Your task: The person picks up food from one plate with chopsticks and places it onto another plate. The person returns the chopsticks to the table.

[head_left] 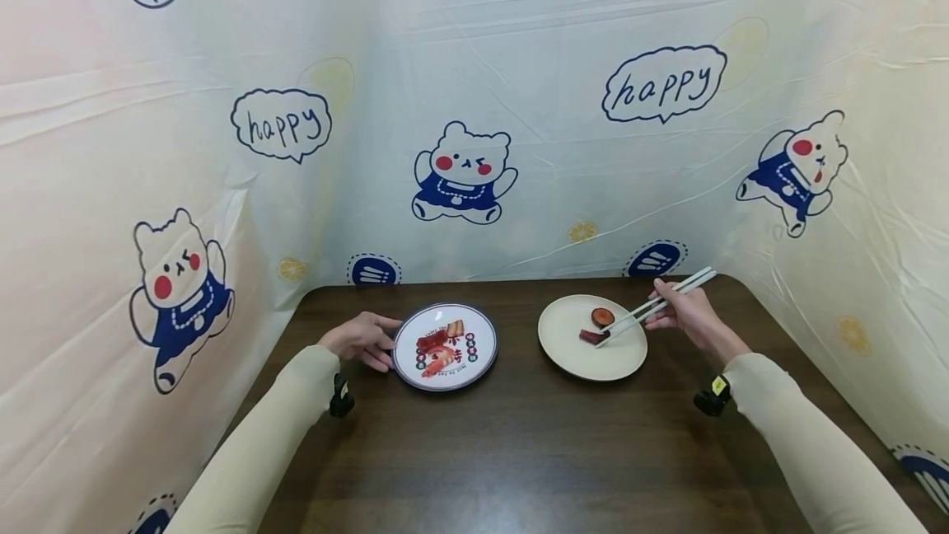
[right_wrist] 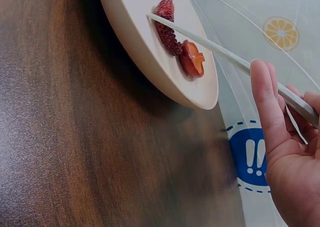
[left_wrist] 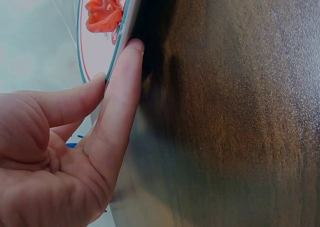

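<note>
**Chopsticks applied to a food piece on one plate, with a second plate held at its rim**

In the foreground lay the dark wood-grain table (head_left: 474, 460), flanked by two pale sleeves (head_left: 278, 414), with small black wrist cameras (head_left: 341, 398) at the cuffs.

The left hand (head_left: 362, 340) was partly open at the left edge of the printed plate (head_left: 486, 332). In the left-wrist view, its thumb (left_wrist: 75, 104) met the rim and a straight index finger (left_wrist: 122, 92) ran along the outer side, pinching the edge lightly. Reddish-orange food pieces (head_left: 433, 342) lay on this plate.

To the right, well apart, stood the cream plate (head_left: 559, 348), bearing a dark-red, tentacle-like piece (head_left: 591, 337) and a round, mushroom-like piece (head_left: 603, 317) near it. The right hand (head_left: 688, 316), fingers partly curled, held a pair of chopsticks (head_left: 652, 308) beyond the right rim; their tips lay at the tentacle-like piece. Whether they had closed on it could not be told.

Sound technique, it was judged, called for one tip on each flank of the piece, near its middle, and an even squeeze, since the bumpy surface might have rolled. Light pressure probably sufficed for the printed plate.

Behind hung a pale backdrop (head_left: 549, 204) with cartoon bears (head_left: 463, 171).
</note>
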Demonstrator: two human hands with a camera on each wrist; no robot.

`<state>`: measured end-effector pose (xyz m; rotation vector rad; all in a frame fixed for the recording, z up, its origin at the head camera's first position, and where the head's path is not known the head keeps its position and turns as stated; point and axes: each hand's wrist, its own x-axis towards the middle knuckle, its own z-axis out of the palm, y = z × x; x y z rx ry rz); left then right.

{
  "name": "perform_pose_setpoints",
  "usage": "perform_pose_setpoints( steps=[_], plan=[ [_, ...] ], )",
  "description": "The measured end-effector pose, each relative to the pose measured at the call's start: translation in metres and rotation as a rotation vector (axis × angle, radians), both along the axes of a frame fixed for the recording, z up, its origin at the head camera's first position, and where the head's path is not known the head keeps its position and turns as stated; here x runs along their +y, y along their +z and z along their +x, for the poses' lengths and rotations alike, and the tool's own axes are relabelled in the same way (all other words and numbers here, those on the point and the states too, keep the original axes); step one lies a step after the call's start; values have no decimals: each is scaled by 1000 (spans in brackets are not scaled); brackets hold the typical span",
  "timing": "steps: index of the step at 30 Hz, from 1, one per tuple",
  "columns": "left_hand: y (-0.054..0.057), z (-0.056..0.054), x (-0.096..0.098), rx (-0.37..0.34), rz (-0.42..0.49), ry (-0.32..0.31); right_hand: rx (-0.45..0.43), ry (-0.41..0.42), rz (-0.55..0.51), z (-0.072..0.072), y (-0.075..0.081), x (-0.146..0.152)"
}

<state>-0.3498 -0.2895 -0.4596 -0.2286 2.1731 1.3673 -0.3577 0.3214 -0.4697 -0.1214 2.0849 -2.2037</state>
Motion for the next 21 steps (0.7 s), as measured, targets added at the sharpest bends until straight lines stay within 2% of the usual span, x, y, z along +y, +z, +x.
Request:
perform_pose_setpoints(
  steps=[14, 21],
  plan=[
    [-2, -1, 0, 6, 0, 5, -31, 19, -14, -3, 6, 4],
    [-4, -1, 0, 6, -4, 15, -29, 32, -61, -8, 9, 6]
  ],
)
